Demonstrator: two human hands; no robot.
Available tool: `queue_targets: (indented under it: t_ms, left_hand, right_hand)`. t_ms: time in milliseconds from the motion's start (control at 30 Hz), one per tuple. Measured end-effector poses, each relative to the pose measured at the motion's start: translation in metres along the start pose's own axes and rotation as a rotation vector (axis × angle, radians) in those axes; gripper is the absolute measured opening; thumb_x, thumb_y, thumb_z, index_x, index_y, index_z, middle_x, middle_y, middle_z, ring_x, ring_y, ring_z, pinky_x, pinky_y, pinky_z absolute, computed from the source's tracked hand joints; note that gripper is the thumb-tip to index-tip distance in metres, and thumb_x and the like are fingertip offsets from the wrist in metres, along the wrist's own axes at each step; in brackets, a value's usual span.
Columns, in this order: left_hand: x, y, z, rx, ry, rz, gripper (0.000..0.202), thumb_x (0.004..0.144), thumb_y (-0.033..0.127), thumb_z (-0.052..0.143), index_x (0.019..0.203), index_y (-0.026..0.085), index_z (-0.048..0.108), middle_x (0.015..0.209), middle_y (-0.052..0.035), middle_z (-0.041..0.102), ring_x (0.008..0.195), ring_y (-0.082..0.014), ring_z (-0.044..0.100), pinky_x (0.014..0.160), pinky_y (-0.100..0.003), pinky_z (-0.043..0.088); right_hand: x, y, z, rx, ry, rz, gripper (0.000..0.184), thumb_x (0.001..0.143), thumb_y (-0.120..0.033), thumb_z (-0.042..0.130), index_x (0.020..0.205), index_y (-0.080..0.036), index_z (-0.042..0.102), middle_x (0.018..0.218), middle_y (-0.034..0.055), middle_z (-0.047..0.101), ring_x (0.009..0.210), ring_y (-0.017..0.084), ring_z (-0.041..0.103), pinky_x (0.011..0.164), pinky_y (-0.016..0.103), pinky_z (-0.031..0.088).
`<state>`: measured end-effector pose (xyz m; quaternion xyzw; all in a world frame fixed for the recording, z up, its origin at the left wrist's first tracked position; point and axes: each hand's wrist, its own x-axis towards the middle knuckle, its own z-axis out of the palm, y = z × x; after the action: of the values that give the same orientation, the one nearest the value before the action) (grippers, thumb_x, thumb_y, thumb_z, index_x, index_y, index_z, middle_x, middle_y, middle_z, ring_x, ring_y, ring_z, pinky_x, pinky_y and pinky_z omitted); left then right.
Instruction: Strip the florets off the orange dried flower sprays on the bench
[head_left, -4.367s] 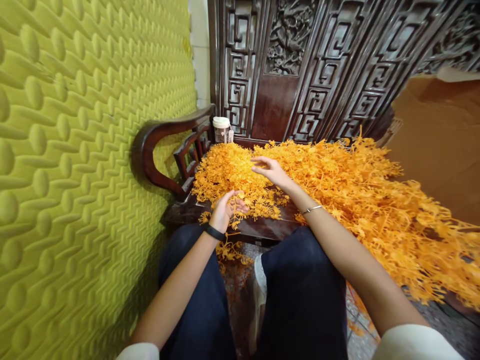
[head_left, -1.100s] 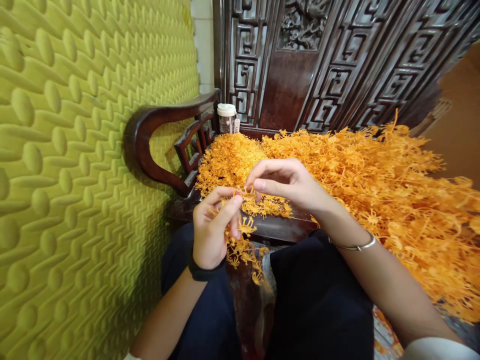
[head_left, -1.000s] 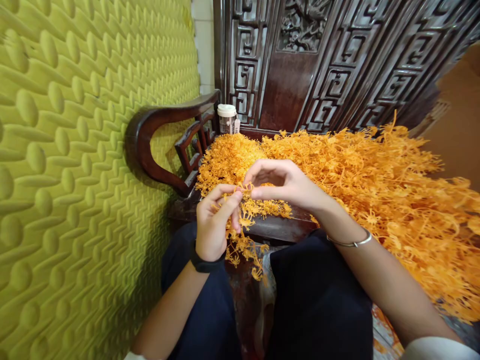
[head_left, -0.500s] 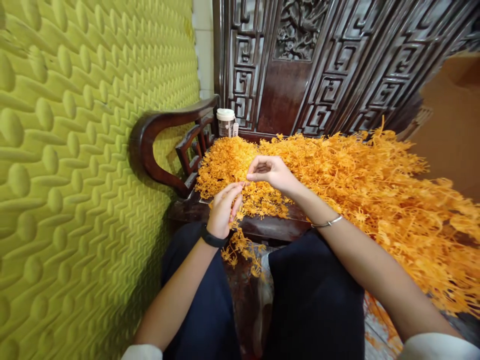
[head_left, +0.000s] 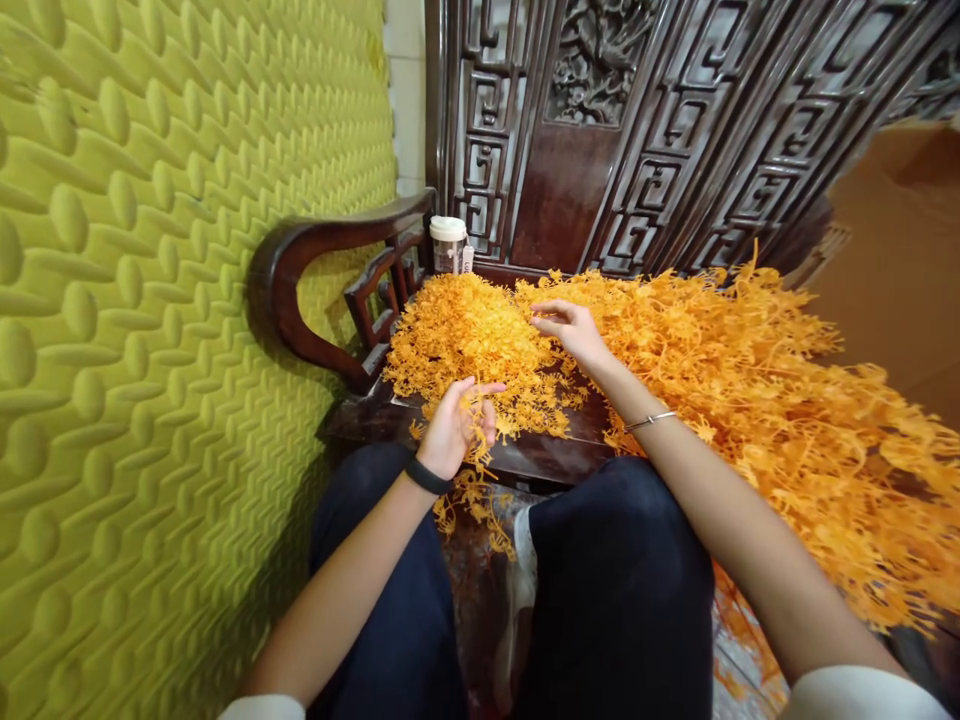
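Note:
My left hand (head_left: pixel 455 428) is partly curled, index finger stretched out, around an orange plastic sprig (head_left: pixel 474 500) whose thin stems and small flower-like tips dangle below the palm, between my knees. Beyond that hand lies a heap of loose orange sprigs (head_left: pixel 457 330) on the dark wooden bench seat (head_left: pixel 525 458). My right hand (head_left: pixel 571 328) hovers at the right side of this heap, its fingers apart and nothing visible in them. Right of it spreads a larger mass of long-stemmed orange sprigs (head_left: pixel 787 400).
A lidded cup (head_left: pixel 448 245) stands behind the heap, by the curved wooden armrest (head_left: pixel 271 290). A carved wooden backrest (head_left: pixel 562 190) rises at the back. Yellow-green textured padding (head_left: pixel 150 300) covers the left side. Brown cardboard (head_left: pixel 896 230) sits at the far right.
My hands have come apart. The right one has moved right and a little back, its fingers loosening; the left has dropped slightly, its index finger now extended, with the sprig still hanging from it.

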<state>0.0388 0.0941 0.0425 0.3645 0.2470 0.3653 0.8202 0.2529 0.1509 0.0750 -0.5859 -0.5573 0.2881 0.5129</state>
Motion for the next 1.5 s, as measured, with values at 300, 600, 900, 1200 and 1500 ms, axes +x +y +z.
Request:
queue_targets:
  t_ms: [300, 600, 900, 1200, 1500]
  left_hand:
    - [0.004, -0.002, -0.007, -0.191, 0.002, -0.049, 0.051, 0.089, 0.044, 0.029, 0.108, 0.005, 0.056, 0.085, -0.0153, 0.067, 0.073, -0.0227, 0.065, 0.064, -0.032, 0.049]
    - [-0.001, -0.001, -0.004, -0.358, -0.084, 0.004, 0.061, 0.085, 0.062, 0.029, 0.115, 0.015, 0.053, 0.116, -0.0166, 0.06, 0.107, -0.0296, 0.057, 0.093, -0.048, 0.04]
    - [0.0, -0.002, -0.005, -0.319, -0.143, -0.02, 0.058, 0.085, 0.061, 0.027, 0.106, 0.015, 0.057, 0.096, -0.0125, 0.066, 0.099, -0.028, 0.061, 0.09, -0.048, 0.042]
    - [0.004, -0.003, -0.007, 0.025, -0.023, 0.022, 0.029, 0.086, 0.031, 0.043, 0.081, 0.011, 0.064, 0.072, -0.0068, 0.065, 0.057, -0.0112, 0.058, 0.061, -0.023, 0.045]
    - [0.003, -0.001, 0.001, 0.299, 0.054, 0.288, 0.017, 0.078, 0.024, 0.057, 0.09, 0.014, 0.064, 0.074, -0.0021, 0.062, 0.055, -0.0074, 0.044, 0.054, -0.022, 0.035]
  right_hand:
    - [-0.015, -0.007, 0.01, -0.221, -0.39, -0.073, 0.038, 0.073, -0.026, 0.064, 0.109, -0.015, 0.062, 0.122, 0.012, 0.057, 0.114, 0.026, 0.052, 0.1, 0.045, 0.038]
    - [-0.039, -0.048, 0.013, -0.163, -0.771, -0.32, 0.034, 0.078, -0.036, 0.062, 0.109, -0.022, 0.063, 0.115, 0.0045, 0.06, 0.109, 0.018, 0.053, 0.097, 0.035, 0.04]
    - [-0.047, -0.051, 0.034, -0.322, -0.72, -0.448, 0.014, 0.072, -0.025, 0.068, 0.082, -0.015, 0.063, 0.093, 0.0057, 0.06, 0.09, 0.017, 0.054, 0.087, 0.035, 0.041]
    - [-0.04, -0.049, 0.026, 0.139, -0.369, 0.036, 0.025, 0.056, -0.029, 0.076, 0.059, -0.014, 0.057, 0.066, 0.0009, 0.061, 0.065, 0.011, 0.054, 0.07, 0.03, 0.044]
    - [-0.031, -0.029, 0.049, 0.131, 0.007, 0.105, 0.028, 0.059, -0.03, 0.073, 0.054, -0.016, 0.049, 0.055, -0.002, 0.05, 0.054, 0.009, 0.045, 0.059, 0.027, 0.04]
